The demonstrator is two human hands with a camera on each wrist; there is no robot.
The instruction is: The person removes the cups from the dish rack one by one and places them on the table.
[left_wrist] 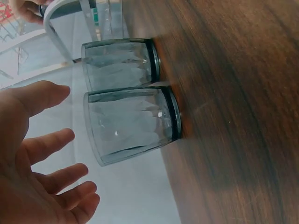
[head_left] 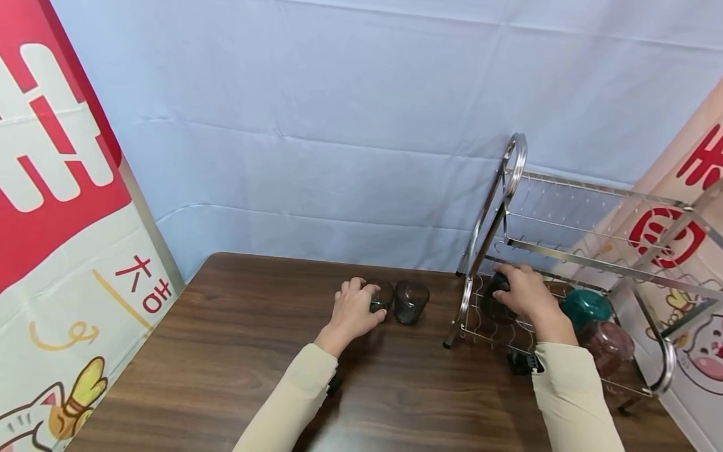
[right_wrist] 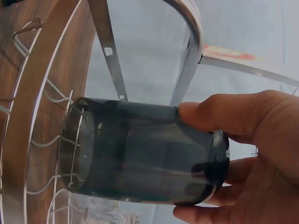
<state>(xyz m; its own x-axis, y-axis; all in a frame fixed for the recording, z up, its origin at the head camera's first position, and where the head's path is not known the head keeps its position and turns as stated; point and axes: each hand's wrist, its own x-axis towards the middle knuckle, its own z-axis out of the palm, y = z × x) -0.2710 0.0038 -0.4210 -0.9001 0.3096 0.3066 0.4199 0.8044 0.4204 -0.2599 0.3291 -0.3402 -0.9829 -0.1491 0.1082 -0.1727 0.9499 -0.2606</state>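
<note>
Two grey tinted glasses stand upright side by side on the wooden table. My left hand (head_left: 353,311) is at the left glass (head_left: 383,295), and the right glass (head_left: 412,301) stands close beside it. Seen from the left wrist, thumb and fingers are spread, with a gap between them and the nearer glass (left_wrist: 133,123). Over the rack's lower tier, my right hand (head_left: 528,292) grips a dark glass (right_wrist: 145,151) by its thick base, thumb on one side and fingers on the other. This glass is upside down, its rim at the rack wires.
The two-tier metal dish rack (head_left: 565,254) stands at the table's right, its upper tier above my right hand. A teal glass (head_left: 587,307) and a pink glass (head_left: 609,346) sit on its lower tier. Behind the table (head_left: 226,326) hangs a pale blue cloth (head_left: 339,157).
</note>
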